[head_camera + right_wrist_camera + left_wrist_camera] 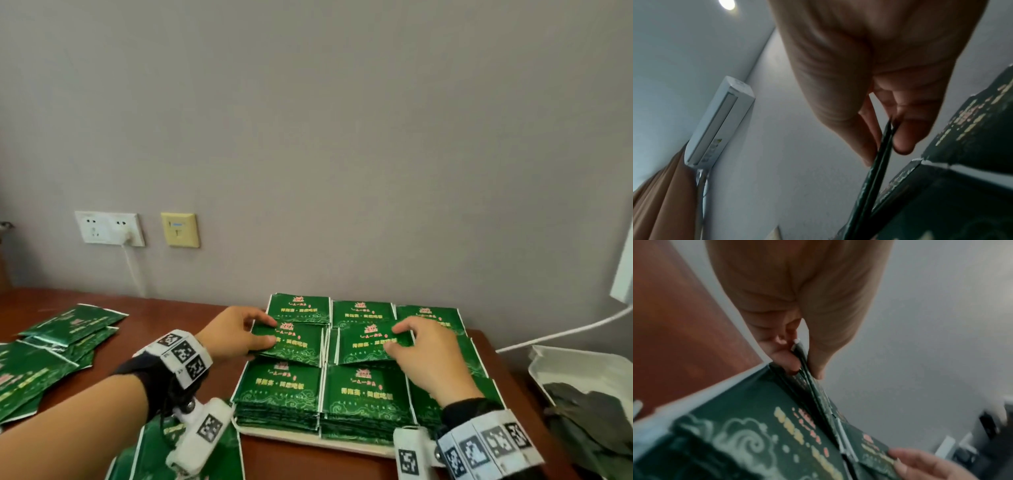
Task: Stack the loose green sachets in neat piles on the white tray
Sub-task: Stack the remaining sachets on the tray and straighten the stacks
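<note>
Green foil sachets stand in neat piles on a white tray on a reddish wooden desk, long edges running toward the wall. From the head view, the left hand pinches a small stack of green sachets over the middle row; the right hand pinches another green sachet bundle, print upright. Loose green sachets lie scattered at left. Left wrist: thumb and fingers clamp several edges. Right wrist: fingertips nip a thin edge.

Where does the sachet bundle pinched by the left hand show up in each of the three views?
Head: sachet bundle left of centre, above the middle-row pile, pinched by the left hand.
Left wrist: centre, edge-on between thumb and fingers.
Right wrist: not identifiable.
Shared landmark: the grey wall, also behind both wrist views.
</note>
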The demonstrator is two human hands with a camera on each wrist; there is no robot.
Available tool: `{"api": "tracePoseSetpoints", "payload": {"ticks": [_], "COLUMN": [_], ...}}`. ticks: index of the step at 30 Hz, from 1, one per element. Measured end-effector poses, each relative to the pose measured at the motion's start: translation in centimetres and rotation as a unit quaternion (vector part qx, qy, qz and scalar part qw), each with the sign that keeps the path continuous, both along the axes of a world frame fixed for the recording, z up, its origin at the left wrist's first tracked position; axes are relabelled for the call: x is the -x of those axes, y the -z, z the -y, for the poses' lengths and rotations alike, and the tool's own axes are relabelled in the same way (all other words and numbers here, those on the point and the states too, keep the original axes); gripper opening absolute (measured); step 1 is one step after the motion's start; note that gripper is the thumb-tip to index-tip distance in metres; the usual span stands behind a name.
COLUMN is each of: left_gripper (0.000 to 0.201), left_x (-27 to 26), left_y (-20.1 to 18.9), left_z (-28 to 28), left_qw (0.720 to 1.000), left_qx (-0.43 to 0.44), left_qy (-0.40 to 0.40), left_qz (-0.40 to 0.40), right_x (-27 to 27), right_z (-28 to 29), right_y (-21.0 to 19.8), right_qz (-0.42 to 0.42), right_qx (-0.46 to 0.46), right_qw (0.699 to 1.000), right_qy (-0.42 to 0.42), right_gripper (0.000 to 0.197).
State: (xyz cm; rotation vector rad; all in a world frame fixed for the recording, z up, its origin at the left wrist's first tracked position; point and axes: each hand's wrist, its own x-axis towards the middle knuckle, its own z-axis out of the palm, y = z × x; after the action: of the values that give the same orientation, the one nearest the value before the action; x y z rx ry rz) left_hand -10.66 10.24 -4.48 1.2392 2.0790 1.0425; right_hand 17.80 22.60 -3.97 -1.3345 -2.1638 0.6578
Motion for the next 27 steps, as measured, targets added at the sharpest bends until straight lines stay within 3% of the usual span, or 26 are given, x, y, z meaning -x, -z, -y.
{"api": "tracePoseSetpoints", "payload": {"ticks": [3,6,8,10,15,27], "left_gripper": [0.062,0.095,0.102,0.101,0.090,0.067], "left_x": [-0.5,-1.1,-1.8,-2.5,-3.0,-2.5], "left_y": [-0.9,-1.1,-1.0,-1.0,-1.0,-1.7], "left_z": [0.4,0.4,0.2,-0.3,-1.2,-1.4], "left_qw": [0.988,0.947,0.921,0.905,0.895,0.905], "left_qx": [0.050,0.117,0.163,0.182,0.188,0.161], "left_qy": [0.026,0.037,0.038,0.035,0.056,0.104], "left_qz": [-0.147,-0.298,-0.353,-0.384,-0.401,-0.380], "right_x": [0.0,0.4,0.6,0.8,1.2,1.6], "right_z": [0.3,0.5,0.6,0.7,0.7,0.1], "right_y": [-0.2,0.0,0.2,0.1,0.4,1.0], "right_qz": [0.109,0.164,0.182,0.190,0.185,0.173], "right_qx": [0.001,0.014,0.017,0.016,0.011,-0.009], "right_qw": [0.994,0.986,0.983,0.982,0.982,0.984], "right_qy": [0.005,-0.002,-0.013,-0.017,-0.025,-0.030], "right_gripper": [0.049,0.068,0.075,0.076,0.070,0.061]}}
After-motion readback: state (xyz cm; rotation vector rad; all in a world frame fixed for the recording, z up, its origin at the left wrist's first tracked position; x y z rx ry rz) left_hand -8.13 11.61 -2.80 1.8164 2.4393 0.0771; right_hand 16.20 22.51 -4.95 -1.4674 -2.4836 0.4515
